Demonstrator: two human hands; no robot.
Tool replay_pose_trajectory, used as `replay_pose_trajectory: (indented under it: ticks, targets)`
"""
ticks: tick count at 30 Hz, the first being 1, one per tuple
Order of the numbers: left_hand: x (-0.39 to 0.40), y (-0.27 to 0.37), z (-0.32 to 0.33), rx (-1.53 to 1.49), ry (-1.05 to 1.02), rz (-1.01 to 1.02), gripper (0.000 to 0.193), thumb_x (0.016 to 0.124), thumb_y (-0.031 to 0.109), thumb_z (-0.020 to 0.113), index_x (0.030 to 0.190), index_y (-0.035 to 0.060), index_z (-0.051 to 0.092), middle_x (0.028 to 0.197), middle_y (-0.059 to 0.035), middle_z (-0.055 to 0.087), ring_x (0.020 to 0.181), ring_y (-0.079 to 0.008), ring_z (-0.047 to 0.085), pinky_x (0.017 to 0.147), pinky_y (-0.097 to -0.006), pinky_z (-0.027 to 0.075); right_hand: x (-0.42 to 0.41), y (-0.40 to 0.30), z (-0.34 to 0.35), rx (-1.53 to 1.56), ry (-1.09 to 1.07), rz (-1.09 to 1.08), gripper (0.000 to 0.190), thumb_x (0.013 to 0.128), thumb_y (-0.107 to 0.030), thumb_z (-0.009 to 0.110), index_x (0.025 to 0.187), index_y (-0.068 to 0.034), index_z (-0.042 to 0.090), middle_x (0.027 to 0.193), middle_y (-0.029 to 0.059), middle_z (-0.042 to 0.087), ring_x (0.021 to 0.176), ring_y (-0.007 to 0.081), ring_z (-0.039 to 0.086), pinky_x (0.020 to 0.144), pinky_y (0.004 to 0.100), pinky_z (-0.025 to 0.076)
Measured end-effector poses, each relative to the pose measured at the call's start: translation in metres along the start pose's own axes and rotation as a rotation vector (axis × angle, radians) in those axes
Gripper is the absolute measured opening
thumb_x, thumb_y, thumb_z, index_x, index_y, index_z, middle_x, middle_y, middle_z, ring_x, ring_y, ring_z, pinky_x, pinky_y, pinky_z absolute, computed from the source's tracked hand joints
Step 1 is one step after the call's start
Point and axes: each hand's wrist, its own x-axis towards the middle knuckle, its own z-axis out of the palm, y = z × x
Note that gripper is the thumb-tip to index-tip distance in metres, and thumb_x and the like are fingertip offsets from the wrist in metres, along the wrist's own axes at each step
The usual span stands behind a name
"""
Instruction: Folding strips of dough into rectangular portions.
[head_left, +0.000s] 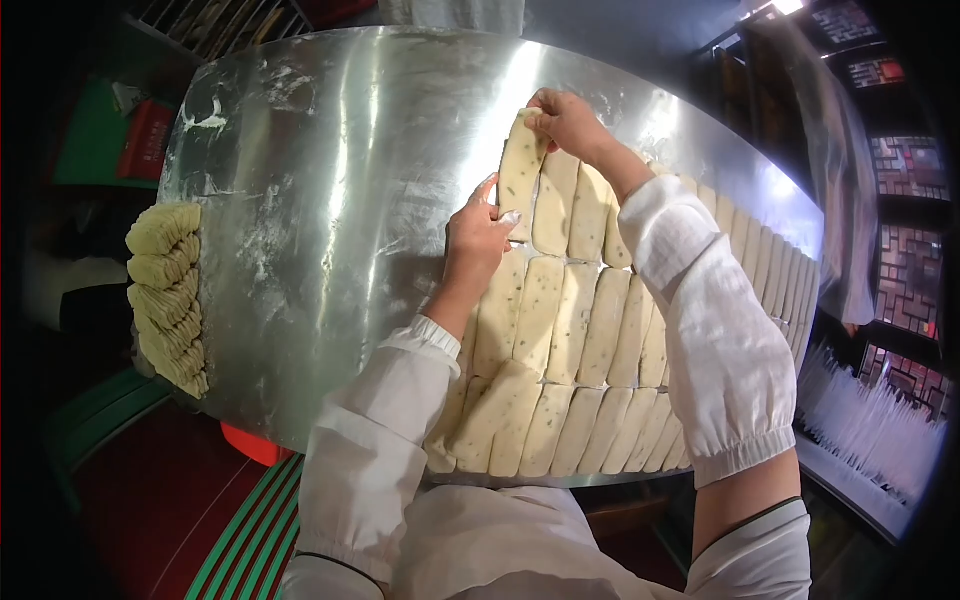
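Between the thumb and fingers of my right hand (566, 127) is the far end of a flat, green-flecked dough strip (521, 176). This strip stands at the left end of the far row, over the steel worktable (315, 187). My left hand (480, 232) is at its near left edge, fingers apart, the floury thumb against or just beside the dough. Similar dough strips (540, 307) lie side by side in several rows under my forearms. In the near row, one strip (491, 416) slants across its neighbours. My right sleeve hides part of the rows.
Piles of thin, layered dough pieces (165, 300) sit along the table's left edge. White flour (262, 240) streaks the steel. Below the left side are a green slatted bench (247, 525) and a red container (255, 444). A clear plastic curtain (840, 187) hangs beyond the right edge.
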Motion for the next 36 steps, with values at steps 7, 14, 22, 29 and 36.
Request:
replay_pose_trajectory:
  ticks: [7, 14, 22, 29, 36]
  targets:
    - [0.006, -0.006, 0.001, 0.345, 0.018, 0.088, 0.055, 0.082, 0.003, 0.072, 0.135, 0.0018, 0.056, 0.085, -0.0181, 0.068, 0.069, -0.0304, 0.065, 0.069, -0.0361, 0.054, 0.023, 0.017, 0.004, -0.096, -0.08, 0.069, 0.019, 0.096, -0.011, 0.064, 0.11, 0.002, 0.062, 0.084, 0.0087, 0.067, 0.064, 0.0139, 0.062, 0.054, 0.0285, 0.052]
    - [0.0, -0.01, -0.001, 0.652, 0.192, 0.441, 0.042, 0.079, 0.005, 0.074, 0.12, 0.0041, 0.064, 0.096, -0.0146, 0.064, 0.092, -0.0331, 0.065, 0.08, -0.0408, 0.054, 0.017, 0.033, 0.009, -0.678, 0.159, -0.189, 0.028, 0.091, -0.011, 0.062, 0.119, -0.013, 0.066, 0.11, 0.0099, 0.066, 0.099, 0.0254, 0.068, 0.08, 0.0396, 0.057]
    - [-0.097, -0.012, -0.043, 0.573, 0.007, 0.338, 0.021, 0.084, 0.0, 0.068, 0.105, 0.0047, 0.067, 0.095, -0.0104, 0.062, 0.082, -0.0272, 0.064, 0.072, -0.0376, 0.052, -0.097, -0.011, 0.026, -0.277, 0.296, -0.359, 0.024, 0.094, -0.009, 0.059, 0.117, -0.011, 0.066, 0.104, 0.0132, 0.065, 0.096, 0.0312, 0.065, 0.08, 0.0428, 0.053]
    - [-0.186, -0.059, -0.036, 0.701, -0.158, 0.284, 0.017, 0.083, 0.012, 0.073, 0.099, 0.0081, 0.067, 0.095, -0.0088, 0.063, 0.09, -0.0301, 0.064, 0.078, -0.041, 0.052, -0.273, 0.008, 0.094, -0.144, -0.034, -0.129, 0.018, 0.094, -0.014, 0.064, 0.108, -0.005, 0.07, 0.094, 0.0145, 0.064, 0.082, 0.0341, 0.065, 0.072, 0.0411, 0.052]
    - [-0.203, -0.063, -0.025, 0.674, -0.091, 0.277, 0.021, 0.081, 0.005, 0.073, 0.099, 0.0052, 0.064, 0.101, -0.0101, 0.061, 0.094, -0.0317, 0.063, 0.078, -0.0403, 0.052, -0.333, 0.02, 0.143, -0.171, 0.109, -0.035, 0.031, 0.085, -0.006, 0.071, 0.115, -0.006, 0.066, 0.107, 0.0127, 0.062, 0.084, 0.0296, 0.065, 0.074, 0.0386, 0.054]
